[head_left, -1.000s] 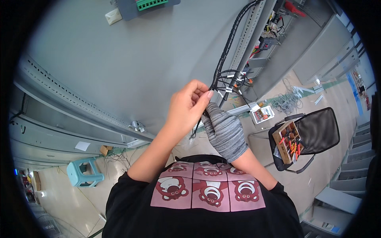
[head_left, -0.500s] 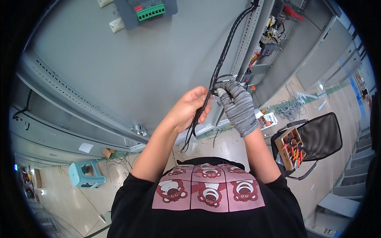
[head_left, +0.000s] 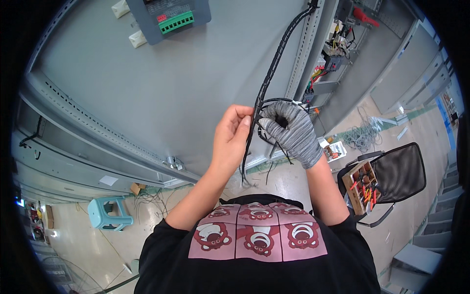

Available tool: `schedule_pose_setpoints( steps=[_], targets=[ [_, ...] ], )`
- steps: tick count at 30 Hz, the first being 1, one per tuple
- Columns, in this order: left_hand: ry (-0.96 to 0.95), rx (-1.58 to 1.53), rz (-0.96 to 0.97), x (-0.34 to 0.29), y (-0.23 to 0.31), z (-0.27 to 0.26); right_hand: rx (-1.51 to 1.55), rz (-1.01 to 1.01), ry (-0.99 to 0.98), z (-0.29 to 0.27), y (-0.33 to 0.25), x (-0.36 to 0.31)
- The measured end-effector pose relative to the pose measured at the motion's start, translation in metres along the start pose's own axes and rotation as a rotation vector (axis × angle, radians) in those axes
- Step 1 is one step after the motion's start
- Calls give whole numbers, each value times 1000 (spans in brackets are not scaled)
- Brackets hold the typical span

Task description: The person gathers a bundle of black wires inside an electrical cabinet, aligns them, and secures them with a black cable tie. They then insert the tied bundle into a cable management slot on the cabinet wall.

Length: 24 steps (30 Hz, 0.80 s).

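Note:
A black wire bundle [head_left: 277, 58], wrapped in spiral wrap, hangs down from the upper right along a grey cabinet panel. My bare left hand [head_left: 234, 131] has its thumb and fingers closed at the bundle's left side. On my right hand [head_left: 293, 131] is a grey knitted glove; its thumb and fingertips pinch the bundle from the right, at the height of the left fingertips. Several thin black wires branch off here, some looping behind the glove, others dangling loose below both hands. What lies right between the fingertips is partly hidden.
A grey device with a green terminal block [head_left: 176, 22] is mounted on the panel [head_left: 147, 88]. At right, a black mesh chair [head_left: 402, 171] carries a wooden tool box [head_left: 356, 193]. Coiled wire [head_left: 361, 136] lies on the floor. A turquoise stool [head_left: 102, 213] stands at left.
My left hand has turned more upright, its fingertips rising to the bundle. The right hand has shifted slightly down, its fingers more curled. The loose wires are now spread apart. The view moved slightly.

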<state>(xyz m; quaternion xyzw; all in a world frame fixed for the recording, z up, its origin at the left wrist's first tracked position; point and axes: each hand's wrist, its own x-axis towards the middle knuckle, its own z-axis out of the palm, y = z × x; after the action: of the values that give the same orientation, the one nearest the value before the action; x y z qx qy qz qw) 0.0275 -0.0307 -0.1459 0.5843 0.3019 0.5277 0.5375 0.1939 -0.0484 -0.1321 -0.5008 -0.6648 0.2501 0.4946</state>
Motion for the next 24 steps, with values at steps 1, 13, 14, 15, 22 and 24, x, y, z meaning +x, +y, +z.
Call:
schedule_pose_setpoints(
  steps=[1,13,14,15,22,24],
  targets=[
    [30,-96,-37,-2,4,2,-84,-63,10,-1,-4,1],
    [-143,-252,-243,6,16,-17,-283,-354,133,6,-8,-2],
    [-149,-256,-257,7,16,-19,-281,-313,121,8,-9,-5],
    [-156,-259,-270,7,16,-20,-264,-330,136,10,-10,-6],
    [-178,-309,-323,13,21,-23,-221,-355,203,16,-12,-12],
    [-160,-274,-326,13,28,-21,-261,-348,222,16,-13,-15]
  ],
)
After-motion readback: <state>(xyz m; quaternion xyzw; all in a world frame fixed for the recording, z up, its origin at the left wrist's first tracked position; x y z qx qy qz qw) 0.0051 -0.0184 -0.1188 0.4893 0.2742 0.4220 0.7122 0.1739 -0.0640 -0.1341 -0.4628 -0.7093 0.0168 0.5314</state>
